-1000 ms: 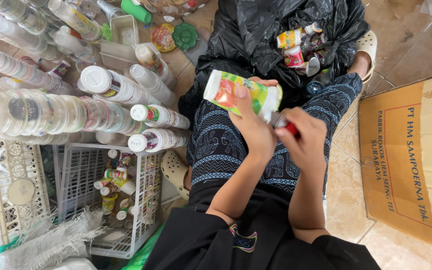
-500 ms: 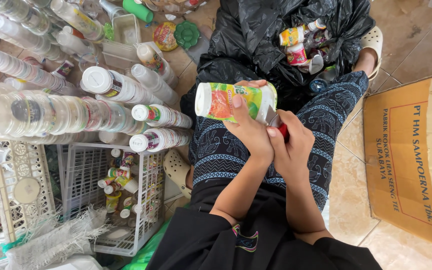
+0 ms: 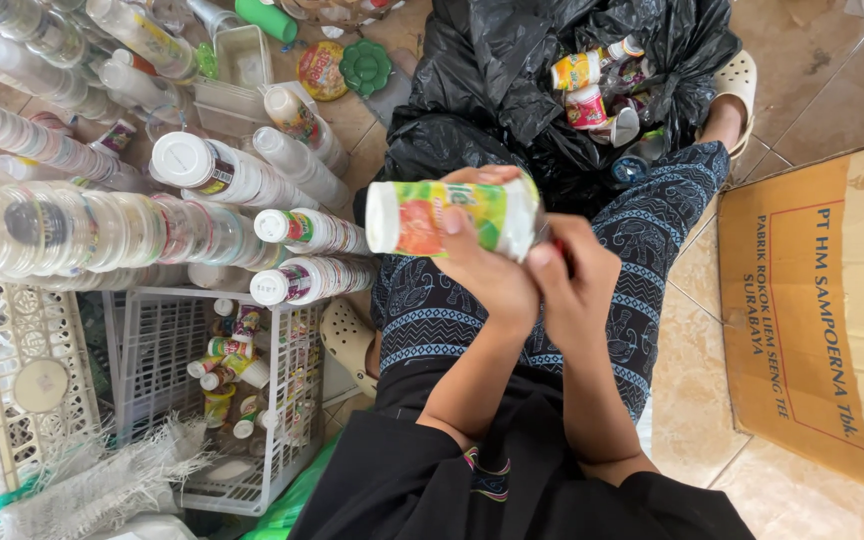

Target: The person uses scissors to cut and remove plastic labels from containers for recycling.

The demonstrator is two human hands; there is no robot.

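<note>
My left hand (image 3: 487, 265) is wrapped around a plastic cup (image 3: 422, 215) with a green and orange label, held sideways over my lap with its white end pointing left. My right hand (image 3: 577, 290) is closed against the cup's right end, and a small red thing (image 3: 560, 262) shows between its fingers; what it is cannot be told. Both hands sit above my legs in dark blue patterned trousers (image 3: 432, 310).
A black plastic bag (image 3: 492, 90) with small bottles and cups lies open ahead. Stacks of nested clear cups (image 3: 102, 225) lie at left over a white wire basket (image 3: 152, 350) holding small bottles. A cardboard box (image 3: 822, 300) stands at right on the tiled floor.
The cup has been turned from tilted to level and lifted slightly. My right hand has closed in against its right end.
</note>
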